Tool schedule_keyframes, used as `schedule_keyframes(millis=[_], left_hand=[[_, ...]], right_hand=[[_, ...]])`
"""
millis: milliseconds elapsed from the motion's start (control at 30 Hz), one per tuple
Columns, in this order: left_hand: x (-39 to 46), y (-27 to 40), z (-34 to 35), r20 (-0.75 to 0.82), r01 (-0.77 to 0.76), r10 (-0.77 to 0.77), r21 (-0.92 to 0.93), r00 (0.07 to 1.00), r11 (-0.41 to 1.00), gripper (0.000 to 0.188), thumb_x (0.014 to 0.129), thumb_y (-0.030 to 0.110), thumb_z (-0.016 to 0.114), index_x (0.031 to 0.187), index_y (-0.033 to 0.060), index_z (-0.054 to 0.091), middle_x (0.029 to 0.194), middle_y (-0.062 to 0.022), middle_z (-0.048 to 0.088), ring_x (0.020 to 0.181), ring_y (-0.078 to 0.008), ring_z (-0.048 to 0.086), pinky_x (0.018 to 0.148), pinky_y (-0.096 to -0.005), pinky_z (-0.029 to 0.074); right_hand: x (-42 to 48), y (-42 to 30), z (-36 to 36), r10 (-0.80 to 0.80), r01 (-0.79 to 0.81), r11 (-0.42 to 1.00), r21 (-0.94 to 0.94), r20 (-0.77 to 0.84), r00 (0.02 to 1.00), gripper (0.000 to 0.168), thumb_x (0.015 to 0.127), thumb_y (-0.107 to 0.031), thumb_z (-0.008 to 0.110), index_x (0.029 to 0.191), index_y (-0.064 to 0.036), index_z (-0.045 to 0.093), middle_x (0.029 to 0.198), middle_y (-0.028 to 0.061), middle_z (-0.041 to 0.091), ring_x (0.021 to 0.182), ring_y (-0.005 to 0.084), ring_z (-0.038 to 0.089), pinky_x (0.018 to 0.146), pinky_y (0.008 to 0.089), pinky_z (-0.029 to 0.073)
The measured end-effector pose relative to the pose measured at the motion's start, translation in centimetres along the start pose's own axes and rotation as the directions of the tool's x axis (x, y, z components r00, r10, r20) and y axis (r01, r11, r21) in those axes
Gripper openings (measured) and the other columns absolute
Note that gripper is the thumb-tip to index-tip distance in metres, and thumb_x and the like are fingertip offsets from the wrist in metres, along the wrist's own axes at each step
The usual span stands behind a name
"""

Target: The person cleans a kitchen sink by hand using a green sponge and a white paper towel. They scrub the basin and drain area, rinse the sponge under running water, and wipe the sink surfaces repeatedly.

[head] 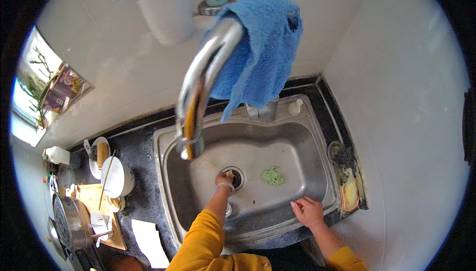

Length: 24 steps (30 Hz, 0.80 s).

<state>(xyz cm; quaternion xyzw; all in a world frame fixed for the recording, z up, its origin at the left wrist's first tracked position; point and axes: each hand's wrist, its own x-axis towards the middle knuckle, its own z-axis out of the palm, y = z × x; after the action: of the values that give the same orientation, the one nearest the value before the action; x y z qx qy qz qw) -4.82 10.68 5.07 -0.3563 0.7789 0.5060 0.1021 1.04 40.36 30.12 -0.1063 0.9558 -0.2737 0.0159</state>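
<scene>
My left hand reaches down to the drain in the stainless steel sink, a pale band around its wrist. A small pale yellowish scrap shows at its fingertips, too small to name. Over the sink's front right rim, my right hand is loosely curled; its palm is hidden. A crumpled light green cloth or film lies on the basin floor to the right of the drain. Beside my left forearm, a small clear round object is partly covered. A dark speck lies nearby.
A chrome faucet draped with a blue towel arches close to the camera. Left of the sink are a white bowl, a wooden cutting board, a metal pot and white paper. A soap dish sits right.
</scene>
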Motion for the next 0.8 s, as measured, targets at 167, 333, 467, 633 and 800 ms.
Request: schedule_keyframes(millis=[167, 333, 467, 633, 800], left_hand=[[4.2, -7.1, 2.4, 0.136, -0.041, -0.002, 0.316, 0.991, 0.948, 0.018, 0.077, 0.015, 0.061, 0.092, 0.0088, 0.068, 0.095, -0.0117, 0.067, 0.089, -0.0252, 0.064, 0.076, -0.0351, 0.050], [3.0, -2.9, -0.8, 0.495, -0.447, 0.092, 0.669, 0.864, 0.593, 0.023, 0.075, 0.023, 0.061, 0.093, 0.0099, 0.069, 0.099, -0.0141, 0.065, 0.096, -0.0323, 0.061, 0.081, -0.0404, 0.049], [4.2, -6.1, 0.2, -0.089, 0.012, 0.038, 0.508, 0.995, 0.861, 0.019, 0.079, 0.011, 0.058, 0.094, 0.0018, 0.066, 0.093, -0.0192, 0.065, 0.086, -0.0318, 0.064, 0.074, -0.0404, 0.052], [2.0, 0.2, 2.6, -0.102, 0.259, -0.608, -0.840, 0.788, 0.477, 0.021, 0.077, -0.007, 0.057, 0.098, -0.0032, 0.059, 0.081, -0.0119, 0.064, 0.067, -0.0234, 0.062, 0.055, -0.0363, 0.053], [3.7, -4.9, 1.7, -0.077, 0.175, -0.199, -0.245, 0.977, 0.954, 0.012, 0.077, 0.002, 0.060, 0.086, -0.0014, 0.067, 0.079, -0.0140, 0.067, 0.072, -0.0263, 0.065, 0.063, -0.0370, 0.052]], right_hand=[[0.8, -0.1, 1.4, -0.112, 0.112, 0.994, 0.012, -0.010, 0.994, 0.022, 0.077, -0.030, 0.067, 0.066, -0.012, 0.060, 0.063, 0.0035, 0.057, 0.053, 0.0261, 0.058, 0.048, 0.0381, 0.045], [1.0, -0.3, 0.7, -0.067, 0.067, 0.998, 0.015, -0.018, 0.998, 0.019, 0.075, -0.026, 0.069, 0.065, -0.011, 0.060, 0.062, 0.0034, 0.057, 0.053, 0.0251, 0.057, 0.049, 0.0366, 0.045], [2.2, -1.5, 0.5, -0.156, 0.157, 0.987, 0.020, -0.027, 0.987, 0.019, 0.072, -0.023, 0.070, 0.063, -0.011, 0.059, 0.060, 0.0026, 0.055, 0.052, 0.0244, 0.055, 0.049, 0.0351, 0.044], [0.8, 0.4, 1.1, -0.060, 0.060, 0.998, -0.017, 0.026, 0.998, 0.023, 0.071, -0.033, 0.071, 0.067, -0.014, 0.059, 0.065, 0.0015, 0.058, 0.057, 0.0226, 0.058, 0.050, 0.0361, 0.045], [1.1, -0.2, 1.7, -0.109, 0.109, 0.994, -0.022, 0.021, 0.994, 0.023, 0.071, -0.033, 0.072, 0.066, -0.014, 0.059, 0.063, 0.0010, 0.056, 0.053, 0.0238, 0.056, 0.048, 0.0361, 0.044]])
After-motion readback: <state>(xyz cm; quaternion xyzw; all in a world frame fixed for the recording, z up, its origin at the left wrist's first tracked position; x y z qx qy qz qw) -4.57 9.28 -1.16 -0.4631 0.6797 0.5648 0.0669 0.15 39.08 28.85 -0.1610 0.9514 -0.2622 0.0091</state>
